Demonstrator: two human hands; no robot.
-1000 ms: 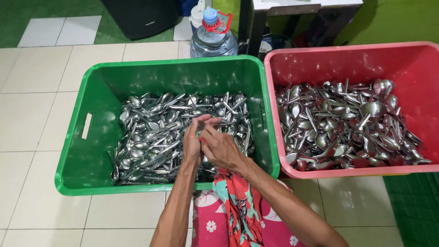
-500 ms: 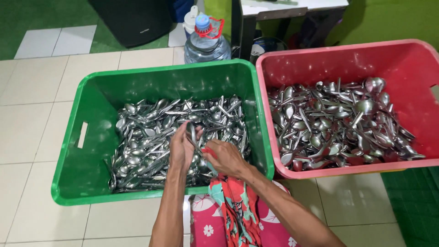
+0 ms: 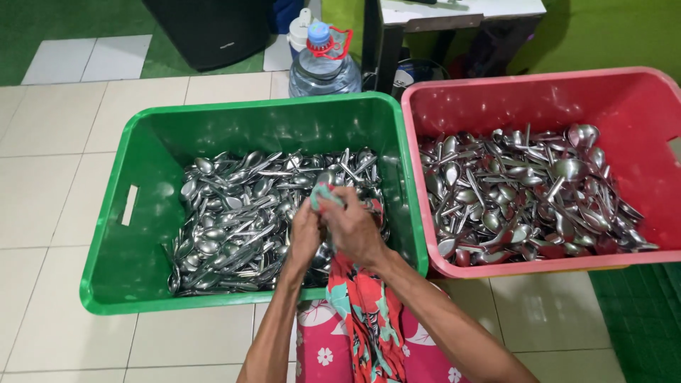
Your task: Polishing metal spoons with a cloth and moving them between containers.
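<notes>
My left hand [image 3: 303, 240] and my right hand [image 3: 352, 228] are pressed together over the near right part of the green crate [image 3: 106, 220], which is full of metal spoons [image 3: 234, 213]. My right hand grips a red and teal patterned cloth [image 3: 362, 305] that is wrapped up over a spoon [image 3: 325, 179] whose bowl tip shows above the cloth. My left hand holds the lower part of that spoon; its handle is hidden between the hands. The cloth hangs down over my lap.
A red crate [image 3: 660, 92] with a heap of metal spoons [image 3: 525, 191] stands right beside the green one. Behind them are a large water bottle [image 3: 323, 64], a black box [image 3: 206, 28] and dark table legs [image 3: 376, 46]. White floor tiles [image 3: 42, 184] lie to the left.
My hands have come together and risen a little, and the cloth has been pulled up over the spoon that my left hand held bare half a second ago.
</notes>
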